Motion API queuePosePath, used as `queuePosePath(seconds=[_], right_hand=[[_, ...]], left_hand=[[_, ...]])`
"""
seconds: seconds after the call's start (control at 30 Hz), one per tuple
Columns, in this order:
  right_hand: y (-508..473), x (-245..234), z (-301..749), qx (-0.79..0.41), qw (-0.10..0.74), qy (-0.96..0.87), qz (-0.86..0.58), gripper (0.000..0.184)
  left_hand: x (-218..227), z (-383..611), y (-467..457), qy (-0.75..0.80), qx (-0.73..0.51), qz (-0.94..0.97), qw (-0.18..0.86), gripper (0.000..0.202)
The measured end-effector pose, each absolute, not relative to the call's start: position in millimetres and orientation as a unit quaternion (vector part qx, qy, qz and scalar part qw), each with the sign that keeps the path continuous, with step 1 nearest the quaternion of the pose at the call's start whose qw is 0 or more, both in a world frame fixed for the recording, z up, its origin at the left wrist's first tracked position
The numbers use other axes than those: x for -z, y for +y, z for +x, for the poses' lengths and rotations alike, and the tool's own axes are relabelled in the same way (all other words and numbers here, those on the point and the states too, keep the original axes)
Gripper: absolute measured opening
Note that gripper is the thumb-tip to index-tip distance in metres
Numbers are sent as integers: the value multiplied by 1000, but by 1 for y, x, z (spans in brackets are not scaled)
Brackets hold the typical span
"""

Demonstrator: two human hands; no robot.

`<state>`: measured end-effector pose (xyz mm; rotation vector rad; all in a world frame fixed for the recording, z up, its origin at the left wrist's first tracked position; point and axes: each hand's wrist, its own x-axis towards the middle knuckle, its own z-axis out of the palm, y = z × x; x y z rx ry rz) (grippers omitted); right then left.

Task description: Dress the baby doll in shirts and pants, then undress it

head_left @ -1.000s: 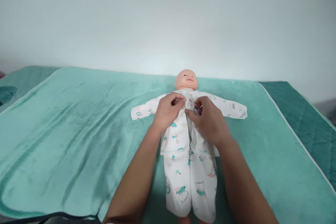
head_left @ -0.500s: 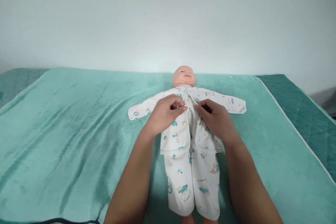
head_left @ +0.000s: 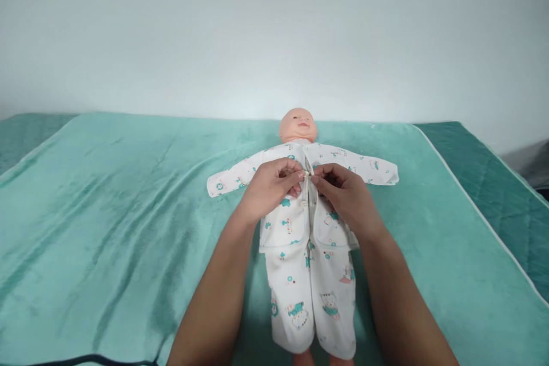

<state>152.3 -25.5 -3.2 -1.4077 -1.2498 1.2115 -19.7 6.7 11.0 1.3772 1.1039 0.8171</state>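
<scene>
A baby doll (head_left: 298,126) lies on its back, wearing a white patterned jacket (head_left: 283,234) and matching trousers (head_left: 294,291). My left hand (head_left: 274,186) pinches the jacket's left front edge at chest height, thumb and forefinger at a small pale button. Close beside it, my right hand (head_left: 343,189) grips the opposite front edge, its fingertips almost meeting the left ones. Lower on the left edge another button (head_left: 304,203) shows. Below the hands the two fronts lie slightly apart. My fingers partly hide the fastening.
A light green blanket (head_left: 107,211) with folds at the left covers the surface. Darker green quilted cloth (head_left: 480,183) shows at the right and far left. A pale wall (head_left: 274,34) rises behind. A black cable (head_left: 94,359) runs along the bottom left edge.
My right hand has moved left, bringing its jacket edge up to the left one, so the gap between the fronts is narrower. My left hand has stayed nearly in place.
</scene>
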Motion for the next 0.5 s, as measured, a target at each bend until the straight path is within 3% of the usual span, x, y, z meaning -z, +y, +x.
queuePosePath(seconds=[0.5], right_hand=[[-28, 1, 152, -463, 433, -544, -550, 23]], left_hand=[[-9, -18, 9, 482, -333, 588, 558, 21]])
